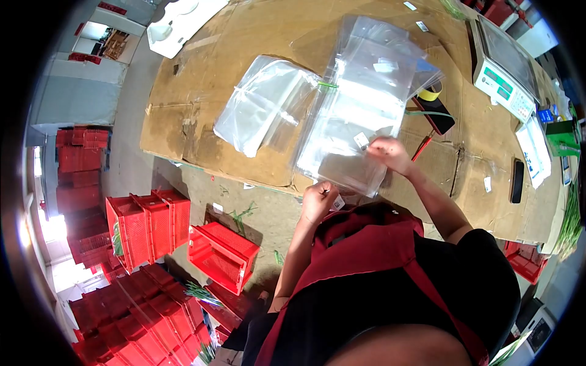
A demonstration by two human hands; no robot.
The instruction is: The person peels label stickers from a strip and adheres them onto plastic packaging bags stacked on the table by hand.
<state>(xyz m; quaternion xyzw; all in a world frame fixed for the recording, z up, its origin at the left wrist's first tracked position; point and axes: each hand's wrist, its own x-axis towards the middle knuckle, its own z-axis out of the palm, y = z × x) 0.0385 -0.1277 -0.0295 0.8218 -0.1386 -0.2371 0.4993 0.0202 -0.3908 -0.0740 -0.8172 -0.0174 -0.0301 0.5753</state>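
Note:
A stack of clear plastic bags (360, 91) lies on the cardboard-covered table in front of me. My right hand (390, 154) is over the lower right part of this stack, fingers pinched at the edge of a small white printed label (361, 141). At the table's near edge, my left hand (320, 200) is closed, with another white printed label (338, 202) at its fingers. Left of the stack lies a second pile of clear bags (259, 107), partly folded over. A green tie (328, 85) sits between the two piles.
Right of the bags are a yellow tape roll (429, 91), a phone (436, 116) and a red pen (422, 146). A weighing scale (503, 76) stands at the far right, with a black device (517, 181) nearer. Red crates (223, 256) stand on the floor at left.

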